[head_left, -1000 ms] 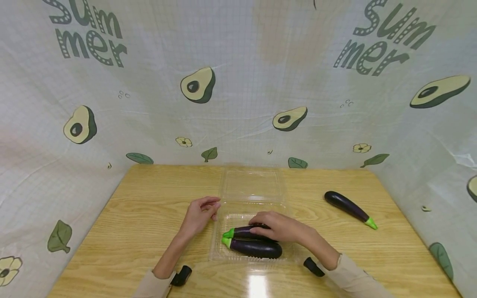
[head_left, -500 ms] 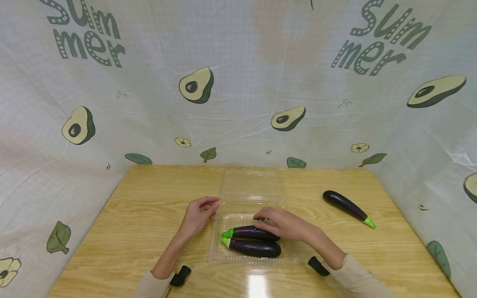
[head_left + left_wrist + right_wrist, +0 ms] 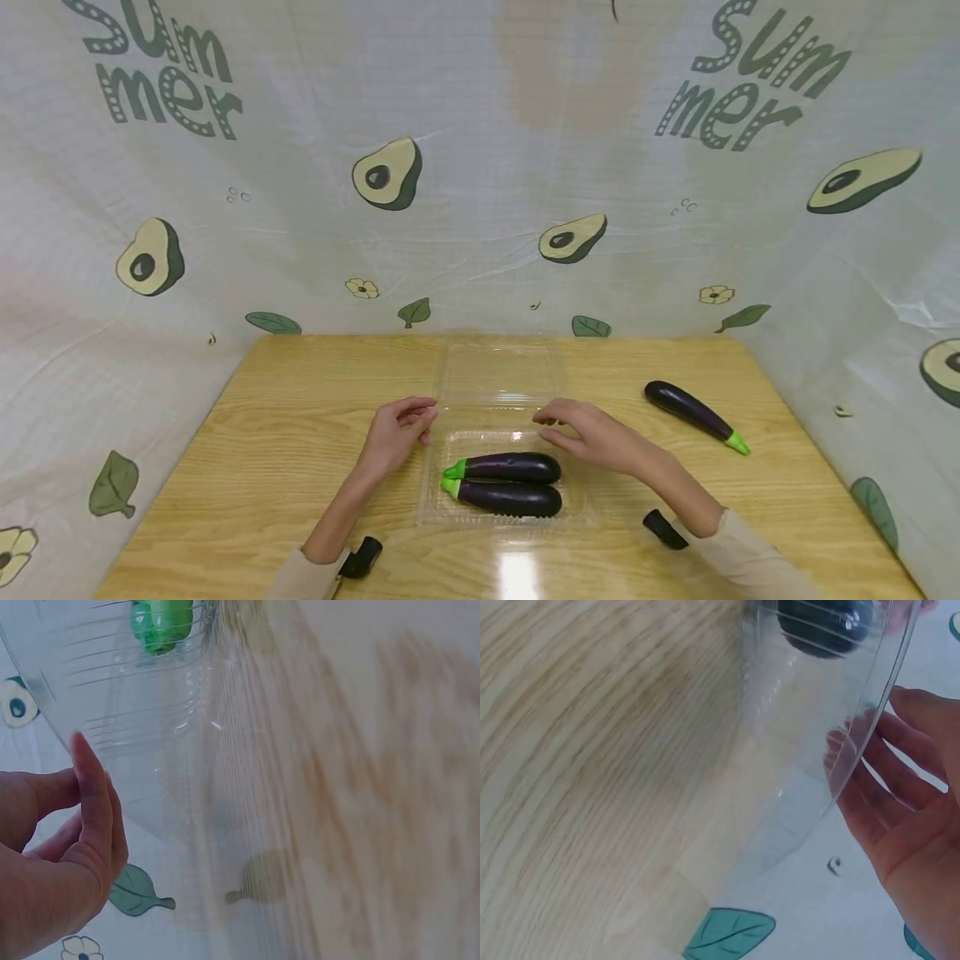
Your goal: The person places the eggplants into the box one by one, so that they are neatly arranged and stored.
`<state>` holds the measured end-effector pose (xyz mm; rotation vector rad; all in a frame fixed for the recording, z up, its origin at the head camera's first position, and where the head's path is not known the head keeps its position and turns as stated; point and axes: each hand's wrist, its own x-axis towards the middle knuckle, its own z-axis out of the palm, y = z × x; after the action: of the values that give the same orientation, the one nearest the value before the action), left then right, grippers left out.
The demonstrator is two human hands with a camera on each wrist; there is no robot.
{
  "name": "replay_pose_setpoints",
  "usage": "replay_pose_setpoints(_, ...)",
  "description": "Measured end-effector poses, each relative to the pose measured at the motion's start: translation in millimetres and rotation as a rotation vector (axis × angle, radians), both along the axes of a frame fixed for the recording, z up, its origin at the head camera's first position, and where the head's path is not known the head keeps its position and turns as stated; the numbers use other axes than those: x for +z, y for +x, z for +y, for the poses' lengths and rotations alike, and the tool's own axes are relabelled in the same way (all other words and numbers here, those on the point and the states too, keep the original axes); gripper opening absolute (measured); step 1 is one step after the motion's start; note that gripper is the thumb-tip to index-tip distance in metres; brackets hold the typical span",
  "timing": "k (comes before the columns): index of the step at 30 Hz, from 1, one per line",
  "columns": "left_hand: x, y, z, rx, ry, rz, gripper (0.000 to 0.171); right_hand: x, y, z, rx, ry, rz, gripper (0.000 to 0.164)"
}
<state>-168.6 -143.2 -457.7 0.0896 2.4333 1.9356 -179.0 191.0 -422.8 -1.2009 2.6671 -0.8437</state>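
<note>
Eggplant (image 3: 512,467) now lies clear of right hand (image 3: 594,435).

A wood-grain table (image 3: 300,400) stands in a makeshift, screened-off booth, pale cloth (image 3: 480,100) hanging behind it and along both sides. Printed avocados (image 3: 387,173), leaves (image 3: 414,312), flowers (image 3: 362,288) and the word "summer" (image 3: 738,104) decorate the cloth. It hides the wider room; home, workshop or studio cannot be told.
</note>
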Motion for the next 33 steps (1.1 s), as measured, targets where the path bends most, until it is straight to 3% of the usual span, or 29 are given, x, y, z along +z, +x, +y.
replay_pose_setpoints(17,-0.1,0.7,0.3,0.003,0.003,-0.003,0.027,7.6,-1.3,39.7,-0.119,-0.068,0.183,0.02)
replay_pose_setpoints(33,-4.3,-2.0,0.2,0.011,-0.006,-0.009,0.029,7.4,3.1,91.8,-0.249,-0.062,0.31,0.028)
